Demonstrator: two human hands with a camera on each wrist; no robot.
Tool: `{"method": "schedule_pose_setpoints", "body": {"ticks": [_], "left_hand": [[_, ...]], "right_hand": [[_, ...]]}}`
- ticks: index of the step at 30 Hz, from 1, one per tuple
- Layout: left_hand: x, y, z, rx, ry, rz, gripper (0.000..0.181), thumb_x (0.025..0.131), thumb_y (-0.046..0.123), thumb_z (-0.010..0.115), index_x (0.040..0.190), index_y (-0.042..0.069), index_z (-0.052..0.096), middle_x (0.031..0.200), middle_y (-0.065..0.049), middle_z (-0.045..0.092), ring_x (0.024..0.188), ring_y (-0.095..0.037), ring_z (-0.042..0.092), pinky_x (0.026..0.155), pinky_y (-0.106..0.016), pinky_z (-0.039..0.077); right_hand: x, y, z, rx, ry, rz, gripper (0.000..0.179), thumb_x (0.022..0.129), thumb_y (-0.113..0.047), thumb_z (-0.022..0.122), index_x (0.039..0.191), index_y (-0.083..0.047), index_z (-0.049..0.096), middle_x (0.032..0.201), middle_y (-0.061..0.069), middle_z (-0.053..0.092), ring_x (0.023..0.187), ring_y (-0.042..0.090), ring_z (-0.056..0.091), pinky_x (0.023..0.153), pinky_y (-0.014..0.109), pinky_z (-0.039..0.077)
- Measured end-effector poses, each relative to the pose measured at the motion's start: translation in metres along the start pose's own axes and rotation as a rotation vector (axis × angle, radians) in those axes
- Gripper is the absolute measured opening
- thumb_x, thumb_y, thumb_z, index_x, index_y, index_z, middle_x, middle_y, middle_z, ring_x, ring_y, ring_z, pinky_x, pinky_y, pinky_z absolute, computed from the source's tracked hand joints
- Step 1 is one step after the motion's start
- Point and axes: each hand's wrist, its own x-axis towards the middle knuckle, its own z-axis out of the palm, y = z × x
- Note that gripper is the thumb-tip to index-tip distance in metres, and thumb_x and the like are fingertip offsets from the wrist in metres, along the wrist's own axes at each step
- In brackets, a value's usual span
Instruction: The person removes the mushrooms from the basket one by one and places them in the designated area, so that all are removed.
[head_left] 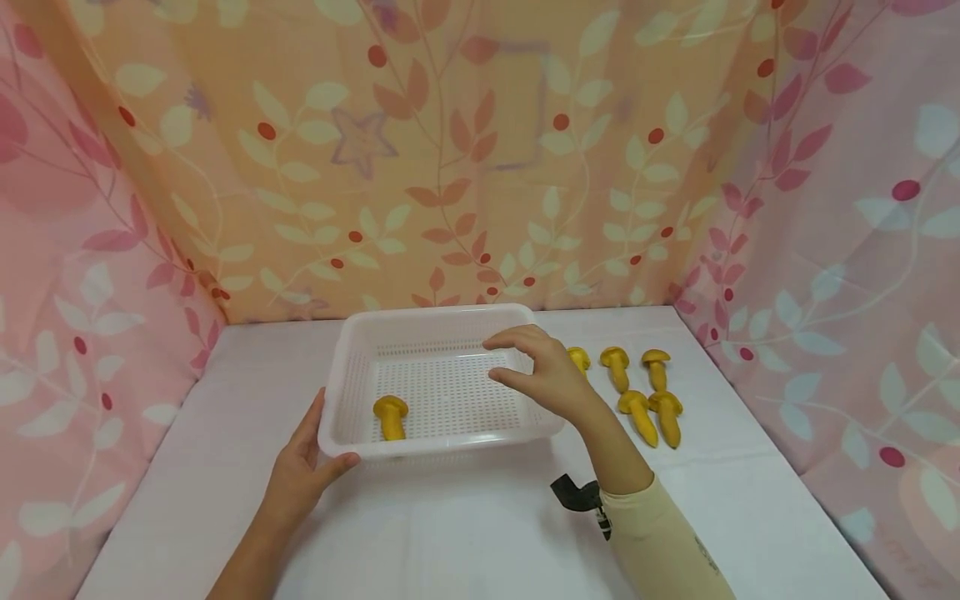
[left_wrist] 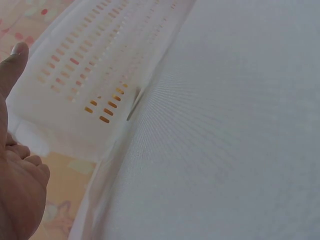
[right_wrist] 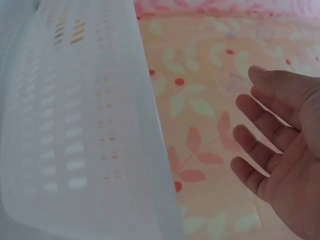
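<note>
The left hand (head_left: 296, 475) was set against the near left corner of the white basket (head_left: 465, 442), its index finger straight along the side, while the right hand (head_left: 551, 371) was held above the basket's right end, fingers and thumb parted, nothing grasped. One yellow mushroom (head_left: 391, 410) was contained at the basket's left front; five more mushrooms (head_left: 665, 407) were spread rightward on the white cloth (head_left: 450, 533), backed by floral curtains (head_left: 450, 167).

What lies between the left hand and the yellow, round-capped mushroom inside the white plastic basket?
In the head view, the basket's wall separates left hand from mushroom.
</note>
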Motion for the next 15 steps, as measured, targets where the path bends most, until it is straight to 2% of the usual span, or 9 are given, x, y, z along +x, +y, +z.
{"method": "schedule_pose_setpoints", "body": {"ticks": [6, 15], "left_hand": [[0.003, 0.000, -0.001, 0.033, 0.001, -0.012, 0.102, 0.079, 0.029, 0.080, 0.153, 0.042, 0.011, 0.158, 0.024, 0.013, 0.149, -0.013, 0.015, 0.101, -0.006, 0.026], [0.002, 0.000, 0.001, 0.025, 0.001, 0.004, 0.103, 0.079, 0.024, 0.080, 0.152, 0.043, 0.011, 0.159, 0.021, 0.013, 0.148, -0.012, 0.014, 0.100, 0.000, 0.023]], "right_hand": [[-0.009, 0.019, -0.012, -0.004, 0.064, 0.073, 0.035, 0.087, -0.040, 0.070, 0.121, -0.034, 0.063, 0.123, -0.018, 0.058, 0.121, 0.006, 0.049, 0.101, 0.042, 0.047], [-0.019, 0.043, -0.032, 0.004, 0.128, 0.149, 0.036, 0.086, -0.041, 0.071, 0.121, -0.034, 0.063, 0.127, -0.016, 0.057, 0.125, 0.009, 0.047, 0.103, 0.045, 0.044]]}}
